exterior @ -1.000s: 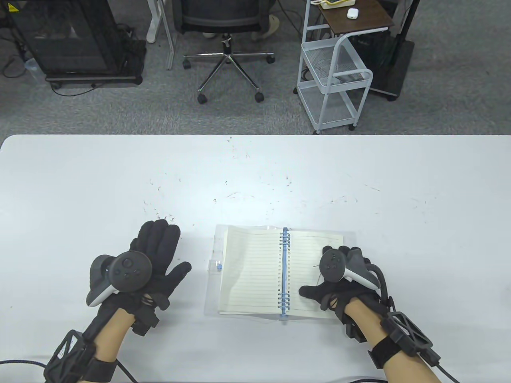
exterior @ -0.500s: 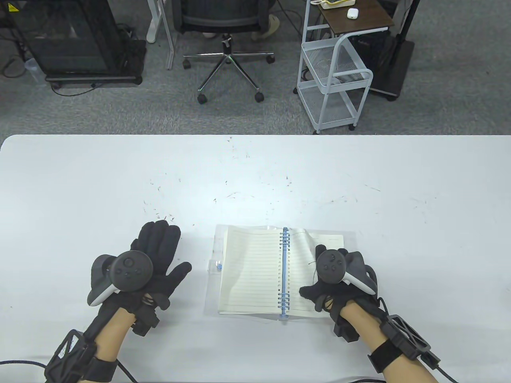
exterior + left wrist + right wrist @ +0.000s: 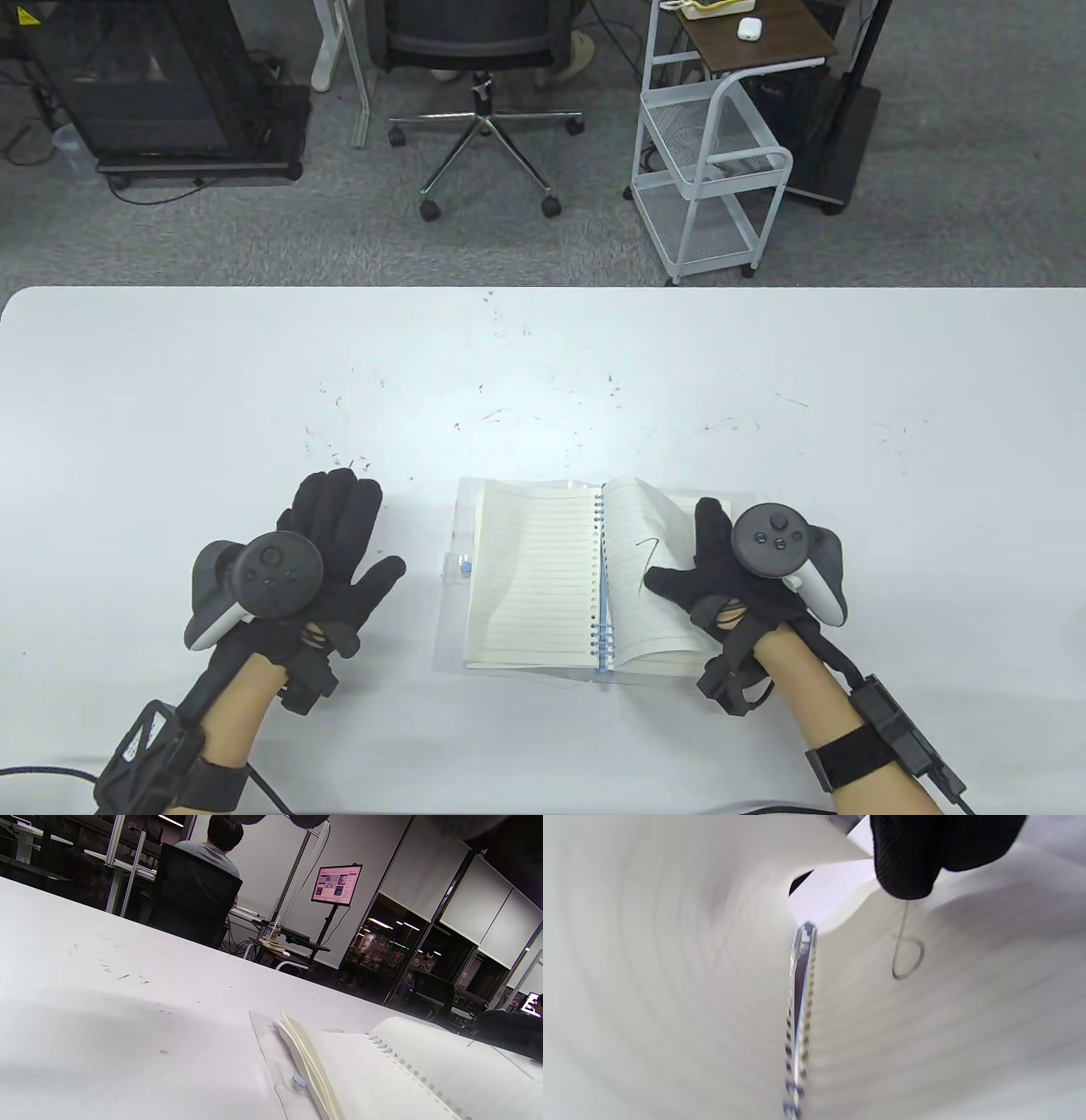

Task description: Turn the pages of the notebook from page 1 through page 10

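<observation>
Mid-flip, page marked 7.
I see right hand [image 3: 721, 564] lifting a page [image 3: 645, 552] of notebook [image 3: 530, 577]; left hand [image 3: 327, 543] flat, empty; turns remain.

Notebook [image 3: 543, 577] on table [image 3: 543, 365] between left hand [image 3: 314, 552]; right hand [image 3: 721, 577]
</observation>
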